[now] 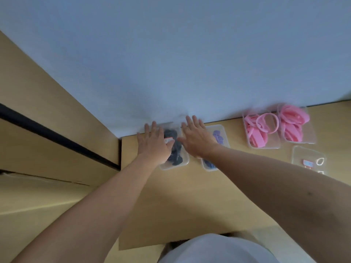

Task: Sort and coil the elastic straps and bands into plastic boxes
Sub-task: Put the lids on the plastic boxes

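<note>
A clear plastic box (182,161) of dark navy bands (175,149) sits at the table's far left, against the wall. My left hand (153,142) lies flat on its left side, fingers straight. My right hand (196,137) rests flat between that box and a second clear box (224,131) holding purple bands (218,136). Further right stand two clear boxes, one (266,146) and another (311,137), filled with pink bands (256,133). A pink ring (267,123) lies across the first.
A clear lid or box (307,154) with a small label and a white loop lies at the right edge. The wooden table (180,205) ends at a pale wall (171,63). A tan cabinet (47,111) stands on the left.
</note>
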`<state>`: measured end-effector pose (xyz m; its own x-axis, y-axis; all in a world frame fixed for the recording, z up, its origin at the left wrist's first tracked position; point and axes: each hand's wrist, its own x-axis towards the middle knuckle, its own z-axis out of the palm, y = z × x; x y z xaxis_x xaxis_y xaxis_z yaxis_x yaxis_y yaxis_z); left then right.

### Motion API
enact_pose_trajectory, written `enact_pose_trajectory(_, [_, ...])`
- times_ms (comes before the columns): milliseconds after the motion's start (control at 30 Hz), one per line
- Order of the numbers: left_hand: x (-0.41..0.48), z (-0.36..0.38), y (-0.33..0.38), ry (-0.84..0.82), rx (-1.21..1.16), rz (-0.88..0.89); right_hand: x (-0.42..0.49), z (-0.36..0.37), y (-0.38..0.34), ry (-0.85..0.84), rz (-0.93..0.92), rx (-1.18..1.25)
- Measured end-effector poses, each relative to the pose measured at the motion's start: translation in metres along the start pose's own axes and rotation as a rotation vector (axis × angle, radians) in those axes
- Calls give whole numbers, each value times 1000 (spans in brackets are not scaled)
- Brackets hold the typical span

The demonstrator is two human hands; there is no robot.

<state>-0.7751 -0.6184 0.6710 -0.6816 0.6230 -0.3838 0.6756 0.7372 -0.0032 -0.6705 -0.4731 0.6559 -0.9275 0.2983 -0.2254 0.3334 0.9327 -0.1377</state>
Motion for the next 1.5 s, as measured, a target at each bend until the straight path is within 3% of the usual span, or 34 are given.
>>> enact_pose_trajectory(433, [-60,5,132,24,-11,396,-163,-10,88,60,391,95])
enact_pose_trajectory(700, [-82,11,176,1,-5,361,-218,5,134,7,511,216])
enact_pose_trajectory(900, [-102,28,219,-24,-192,358,-242,17,177,-48,501,344])
enact_pose_trajectory(1067, [-127,55,257,-39,-455,136,-256,34,202,-37,600,775])
enact_pose_trajectory(1167, [-146,69,287,-137,-1000,-230,-264,44,210,-61,640,978])
enact_pose_trajectory(1233, [-156,78,300,-230,-1249,-376,-269,48,211,-57,713,1093])
enact_pose_trajectory(1500, [-162,93,327,-312,-1431,-567,-274,58,217,-41,830,1356])
